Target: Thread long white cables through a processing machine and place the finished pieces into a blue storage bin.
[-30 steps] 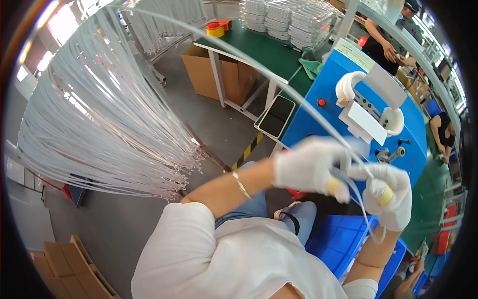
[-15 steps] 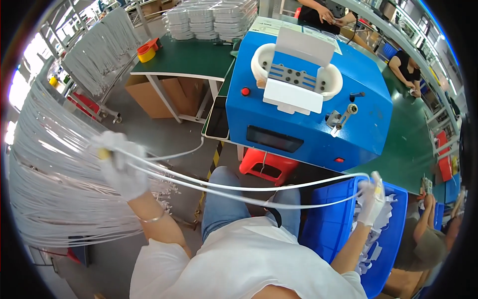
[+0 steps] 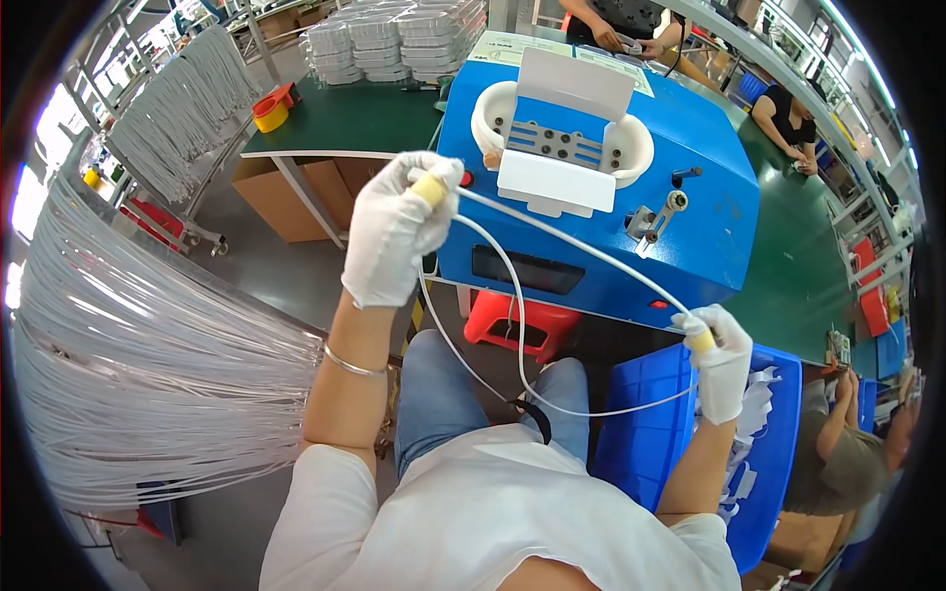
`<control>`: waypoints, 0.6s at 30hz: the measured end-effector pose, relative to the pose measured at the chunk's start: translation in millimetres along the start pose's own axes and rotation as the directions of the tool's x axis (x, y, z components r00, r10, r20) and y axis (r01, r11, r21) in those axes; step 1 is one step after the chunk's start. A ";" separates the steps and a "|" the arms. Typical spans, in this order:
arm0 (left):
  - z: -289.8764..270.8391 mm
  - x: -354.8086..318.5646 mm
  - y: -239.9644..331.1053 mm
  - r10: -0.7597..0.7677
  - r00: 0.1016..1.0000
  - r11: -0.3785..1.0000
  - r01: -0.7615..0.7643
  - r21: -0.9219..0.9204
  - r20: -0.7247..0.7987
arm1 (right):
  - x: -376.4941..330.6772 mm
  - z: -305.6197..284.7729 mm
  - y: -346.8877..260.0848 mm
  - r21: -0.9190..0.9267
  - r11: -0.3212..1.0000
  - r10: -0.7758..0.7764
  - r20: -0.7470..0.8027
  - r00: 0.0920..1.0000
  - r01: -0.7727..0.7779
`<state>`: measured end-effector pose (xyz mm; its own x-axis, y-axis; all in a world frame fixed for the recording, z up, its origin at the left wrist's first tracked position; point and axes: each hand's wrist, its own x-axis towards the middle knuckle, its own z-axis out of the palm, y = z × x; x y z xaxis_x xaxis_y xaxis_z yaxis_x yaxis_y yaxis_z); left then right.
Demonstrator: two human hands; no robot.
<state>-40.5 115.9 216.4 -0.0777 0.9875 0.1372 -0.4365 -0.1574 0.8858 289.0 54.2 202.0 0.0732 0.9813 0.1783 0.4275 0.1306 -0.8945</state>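
My left hand (image 3: 394, 231), in a white glove with a yellow fingertip cover, is raised in front of the blue machine (image 3: 591, 187) and pinches a white cable (image 3: 572, 251). The cable runs taut down to my right hand (image 3: 721, 360), also gloved, which grips its other stretch above the blue bin (image 3: 660, 443). A slack loop of the same cable hangs between both hands over my lap. The machine has a white winding fixture (image 3: 562, 148) on top.
A large rack of hanging white cables (image 3: 148, 364) fills the left side. A green table (image 3: 345, 118) behind holds stacked clear trays (image 3: 394, 39) and a yellow tape roll (image 3: 271, 113). A red stool (image 3: 517, 325) stands under the machine. Other people work at the right.
My left hand has swung from the cable rack at the left up to the front of the machine. The cable between my hands has pulled tighter, and my right hand stays over the bin.
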 end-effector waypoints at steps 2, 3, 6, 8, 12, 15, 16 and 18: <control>2.9 5.4 9.7 0.007 1.000 0.999 -0.008 0.042 0.007 | 5.2 -1.6 -2.1 -0.010 1.000 -0.002 -0.067 0.998 0.001; -0.3 9.9 10.2 0.013 0.999 1.000 -0.012 -0.015 0.030 | 8.3 -2.1 -2.0 -0.010 1.000 -0.001 -0.068 0.998 0.001; 1.5 21.8 16.4 -0.006 0.999 0.999 0.004 0.046 0.033 | 18.4 -4.0 -0.9 -0.074 0.989 -0.137 -0.202 0.970 0.124; 6.1 26.6 16.0 0.003 1.000 0.996 -0.006 0.094 0.025 | 22.9 -6.9 -0.9 -0.101 0.981 -0.183 -0.217 0.959 0.164; 16.3 30.2 7.6 0.067 0.997 0.981 -0.060 0.186 -0.036 | 29.2 -14.8 -1.1 -0.174 0.969 -0.214 -0.234 0.948 0.176; 18.8 28.4 0.3 0.052 0.996 0.978 -0.037 0.205 -0.067 | 31.2 -22.1 3.6 -0.161 0.971 -0.211 -0.233 0.949 0.176; 18.8 27.1 -0.5 0.046 0.996 0.976 -0.028 0.214 -0.079 | 31.5 -25.4 3.9 -0.157 0.975 -0.192 -0.225 0.955 0.159; 20.7 26.6 -3.6 0.140 0.985 0.939 -0.101 0.329 -0.097 | 34.6 -35.6 5.4 -0.202 0.963 -0.221 -0.219 0.950 0.178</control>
<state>-22.4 142.9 226.1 -0.2249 0.9502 0.2160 -0.1067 -0.2443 0.9638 325.9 83.8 218.0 0.1724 0.8727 0.4569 0.6065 0.2714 -0.7473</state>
